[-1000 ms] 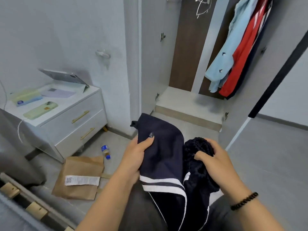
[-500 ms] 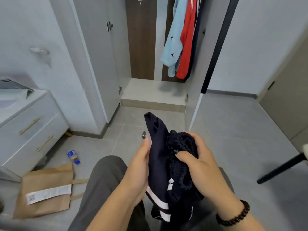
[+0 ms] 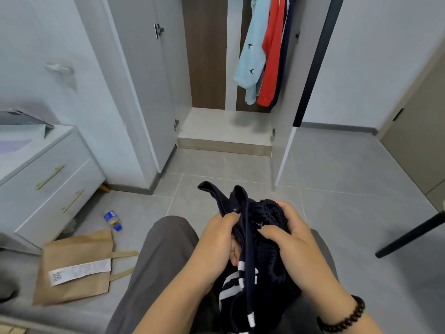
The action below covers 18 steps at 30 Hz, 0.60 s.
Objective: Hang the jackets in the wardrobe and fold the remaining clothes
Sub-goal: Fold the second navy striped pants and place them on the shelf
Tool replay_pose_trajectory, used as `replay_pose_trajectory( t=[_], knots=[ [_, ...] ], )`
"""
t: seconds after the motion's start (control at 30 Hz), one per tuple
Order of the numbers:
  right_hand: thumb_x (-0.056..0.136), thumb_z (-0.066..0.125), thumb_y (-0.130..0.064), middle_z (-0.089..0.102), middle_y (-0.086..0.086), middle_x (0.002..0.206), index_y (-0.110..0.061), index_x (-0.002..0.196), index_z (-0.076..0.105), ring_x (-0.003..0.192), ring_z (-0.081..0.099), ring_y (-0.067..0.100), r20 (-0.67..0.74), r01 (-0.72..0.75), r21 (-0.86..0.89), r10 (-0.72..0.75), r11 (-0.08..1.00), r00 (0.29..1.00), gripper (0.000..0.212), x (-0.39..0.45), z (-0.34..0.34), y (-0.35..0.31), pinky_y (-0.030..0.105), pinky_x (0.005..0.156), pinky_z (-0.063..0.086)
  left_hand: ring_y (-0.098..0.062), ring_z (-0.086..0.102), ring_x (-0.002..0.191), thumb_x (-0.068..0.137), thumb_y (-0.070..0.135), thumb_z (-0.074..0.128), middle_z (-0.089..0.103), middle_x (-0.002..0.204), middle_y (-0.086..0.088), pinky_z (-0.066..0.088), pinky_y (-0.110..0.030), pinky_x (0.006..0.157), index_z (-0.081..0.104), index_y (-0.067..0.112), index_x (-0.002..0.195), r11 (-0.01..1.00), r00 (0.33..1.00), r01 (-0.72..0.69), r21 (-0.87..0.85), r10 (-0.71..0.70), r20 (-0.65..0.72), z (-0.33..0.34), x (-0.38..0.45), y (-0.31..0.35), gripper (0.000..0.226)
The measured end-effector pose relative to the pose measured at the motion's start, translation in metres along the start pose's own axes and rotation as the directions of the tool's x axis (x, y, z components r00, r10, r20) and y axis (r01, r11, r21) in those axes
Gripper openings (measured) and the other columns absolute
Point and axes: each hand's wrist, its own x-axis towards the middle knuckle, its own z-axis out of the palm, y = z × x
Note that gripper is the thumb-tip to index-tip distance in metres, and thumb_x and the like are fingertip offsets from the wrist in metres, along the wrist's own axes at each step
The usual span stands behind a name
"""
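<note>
A dark navy garment [image 3: 243,247] with white stripes and a knitted ribbed band is bunched over my lap. My left hand [image 3: 216,244] grips its left side, thumb on top of the folds. My right hand [image 3: 286,232] clutches the ribbed knit part, fingers curled into the fabric. Ahead, the wardrobe [image 3: 224,121] stands with both doors open. Inside at the right hang a light blue jacket [image 3: 250,51], a red jacket [image 3: 272,56] and a dark one behind them.
A white two-drawer nightstand [image 3: 45,174] stands at the left. On the grey tiled floor lie a brown paper bag [image 3: 74,266] and a small plastic bottle [image 3: 112,219]. A black chair leg [image 3: 414,235] slants in at the right. My legs wear grey trousers [image 3: 159,261].
The view has turned right, from the nightstand toward the open wardrobe. My hands have drawn closer together, gathering the navy garment into a tighter bunch.
</note>
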Motion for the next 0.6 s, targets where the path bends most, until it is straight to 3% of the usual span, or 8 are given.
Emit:
replay_pose_trajectory(
  t=[0.17,0.27,0.33,0.4,0.47,0.53,0.6],
  knots=[
    [0.087,0.059,-0.010,0.072,-0.008,0.091,-0.034,0.101,0.062,0.083,0.069,0.010,-0.064,-0.020,0.013,0.021,1.000,0.998,0.029,0.000,0.004,0.002,0.018,0.063,0.053,-0.014,0.043,0.033,0.104,0.028,0.034,0.049,0.043,-0.007,0.037,-0.021,0.037,0.066,0.026,0.055,0.992,0.997,-0.069,-0.103,0.071,0.016,0.004,0.000,-0.007,0.058],
    [0.080,0.065,-0.040,0.072,-0.006,0.093,-0.040,0.097,0.063,0.084,0.070,0.011,-0.030,-0.002,0.033,0.003,0.999,1.000,0.017,-0.004,0.006,-0.003,0.017,0.065,0.053,-0.012,0.044,0.032,0.103,0.030,0.037,0.050,0.041,-0.003,0.036,-0.020,0.035,0.064,0.028,0.054,0.991,0.993,-0.104,-0.086,0.108,0.042,0.004,-0.004,-0.010,0.056],
    [0.065,0.068,-0.064,0.072,-0.008,0.096,-0.045,0.097,0.060,0.086,0.070,0.009,0.026,0.000,0.026,-0.001,1.000,1.000,0.038,-0.006,0.005,-0.007,0.018,0.068,0.053,-0.010,0.045,0.032,0.102,0.032,0.040,0.051,0.041,0.000,0.036,-0.019,0.035,0.063,0.032,0.054,0.991,0.990,-0.121,-0.060,0.125,0.065,0.004,-0.003,-0.011,0.054],
    [0.057,0.070,-0.068,0.072,-0.010,0.094,-0.048,0.099,0.054,0.085,0.070,0.006,0.031,0.000,-0.064,0.002,0.998,1.000,0.049,-0.005,0.004,-0.008,0.017,0.067,0.053,-0.010,0.045,0.032,0.102,0.032,0.040,0.050,0.041,0.000,0.038,-0.019,0.037,0.062,0.035,0.054,0.993,0.991,-0.106,-0.054,0.110,0.075,0.005,-0.003,-0.013,0.053],
    [0.065,0.072,-0.058,0.072,-0.008,0.093,-0.049,0.101,0.052,0.083,0.070,0.008,0.021,-0.017,-0.098,0.020,0.995,1.000,0.043,-0.003,0.000,-0.006,0.021,0.068,0.054,-0.011,0.045,0.033,0.100,0.034,0.041,0.049,0.041,0.000,0.040,-0.020,0.039,0.061,0.033,0.052,0.994,0.993,-0.087,-0.072,0.092,0.074,0.005,-0.002,-0.015,0.053],
    [0.078,0.070,-0.036,0.072,-0.007,0.092,-0.046,0.101,0.056,0.083,0.070,0.012,0.005,-0.040,-0.063,0.041,0.997,0.999,0.029,-0.001,-0.004,-0.002,0.025,0.070,0.053,-0.013,0.045,0.034,0.090,0.035,0.040,0.049,0.039,0.000,0.042,-0.023,0.043,0.060,0.027,0.047,0.991,0.989,-0.095,-0.097,0.105,0.102,0.004,-0.002,-0.016,0.048],
    [0.083,0.066,-0.018,0.071,-0.011,0.090,-0.043,0.099,0.060,0.081,0.069,0.011,-0.027,-0.060,-0.050,0.059,0.997,0.998,0.030,0.001,-0.009,0.000,0.022,0.066,0.053,-0.014,0.047,0.036,0.090,0.030,0.038,0.049,0.038,0.001,0.042,-0.023,0.044,0.057,0.022,0.042,0.990,0.985,-0.100,-0.101,0.113,0.133,0.001,-0.001,-0.016,0.052]
  ],
)
